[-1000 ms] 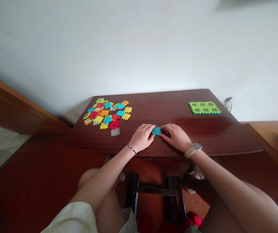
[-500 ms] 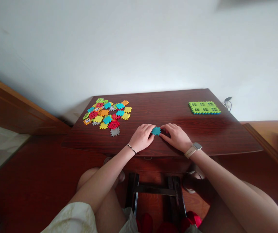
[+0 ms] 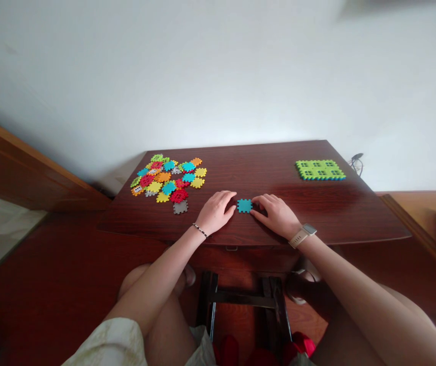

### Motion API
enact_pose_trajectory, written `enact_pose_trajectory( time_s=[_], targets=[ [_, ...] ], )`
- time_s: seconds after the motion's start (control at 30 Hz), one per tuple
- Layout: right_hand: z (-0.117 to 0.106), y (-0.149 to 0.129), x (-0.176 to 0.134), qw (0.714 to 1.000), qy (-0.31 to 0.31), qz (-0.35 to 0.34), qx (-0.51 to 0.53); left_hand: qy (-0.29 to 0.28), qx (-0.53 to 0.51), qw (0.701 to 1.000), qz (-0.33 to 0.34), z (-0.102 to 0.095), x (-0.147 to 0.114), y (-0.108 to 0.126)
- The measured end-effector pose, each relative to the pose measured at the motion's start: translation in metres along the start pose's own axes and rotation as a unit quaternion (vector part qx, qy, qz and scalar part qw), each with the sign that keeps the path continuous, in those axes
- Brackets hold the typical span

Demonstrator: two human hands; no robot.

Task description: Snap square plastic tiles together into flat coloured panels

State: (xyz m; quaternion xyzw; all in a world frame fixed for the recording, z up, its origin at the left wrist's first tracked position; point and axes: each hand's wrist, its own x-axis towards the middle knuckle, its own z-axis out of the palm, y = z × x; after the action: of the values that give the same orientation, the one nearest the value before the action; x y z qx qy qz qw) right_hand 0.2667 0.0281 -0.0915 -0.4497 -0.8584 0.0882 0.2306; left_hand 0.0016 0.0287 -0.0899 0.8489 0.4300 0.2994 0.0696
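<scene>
A square blue interlocking tile (image 3: 244, 206) with notched edges lies flat on the dark wooden table (image 3: 263, 178), near its front. My right hand (image 3: 275, 213) has thumb and index finger on the tile's right edge, gripping it from that side. To the left of the tile is my left hand (image 3: 216, 211), its thumb and fingers apart and nothing between them. A narrow gap separates its fingertips from the tile. The closest other piece to my left hand is a grey tile (image 3: 180, 207).
Several loose tiles in mixed colours, such as a red tile (image 3: 179, 195) and a yellow tile (image 3: 163, 197), spread over the table's left side. At the right lies a green panel (image 3: 320, 170) with window openings, blue beneath. A black cable (image 3: 356, 161) shows behind the table's right edge.
My left hand has let go of the blue tile and drawn back to the left, fingers apart. The right hand and the tile are practically where they were.
</scene>
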Motion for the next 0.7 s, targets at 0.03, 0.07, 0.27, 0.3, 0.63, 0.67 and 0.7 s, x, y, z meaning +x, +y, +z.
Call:
enact_pose_trajectory(
  time_s=[0.03, 0.07, 0.27, 0.3, 0.63, 0.67, 0.7],
  targets=[
    [0.000, 0.000, 0.000, 1.000, 0.001, 0.001, 0.000, 0.010, 0.013, 1.000, -0.009, -0.004, 0.000, -0.005],
    [-0.001, -0.001, 0.000, 1.000, 0.001, 0.001, 0.000, 0.021, 0.026, 0.999, -0.020, -0.009, 0.000, -0.011],
    [-0.001, -0.001, 0.000, 1.000, 0.003, 0.004, -0.001, 0.077, 0.105, 0.983, -0.129, -0.040, -0.008, -0.059],
    [-0.001, -0.001, 0.000, 1.000, 0.003, 0.004, -0.001, 0.081, 0.118, 0.978, -0.154, -0.044, -0.011, -0.067],
    [-0.002, -0.001, 0.000, 1.000, 0.000, 0.001, -0.009, 0.121, 0.219, 0.902, -0.352, -0.073, -0.043, -0.109],
    [-0.002, -0.001, 0.000, 1.000, -0.001, 0.001, -0.008, 0.122, 0.220, 0.899, -0.359, -0.076, -0.045, -0.112],
    [-0.002, -0.001, 0.000, 1.000, -0.002, 0.002, -0.008, 0.123, 0.221, 0.896, -0.365, -0.078, -0.047, -0.115]
  ],
)
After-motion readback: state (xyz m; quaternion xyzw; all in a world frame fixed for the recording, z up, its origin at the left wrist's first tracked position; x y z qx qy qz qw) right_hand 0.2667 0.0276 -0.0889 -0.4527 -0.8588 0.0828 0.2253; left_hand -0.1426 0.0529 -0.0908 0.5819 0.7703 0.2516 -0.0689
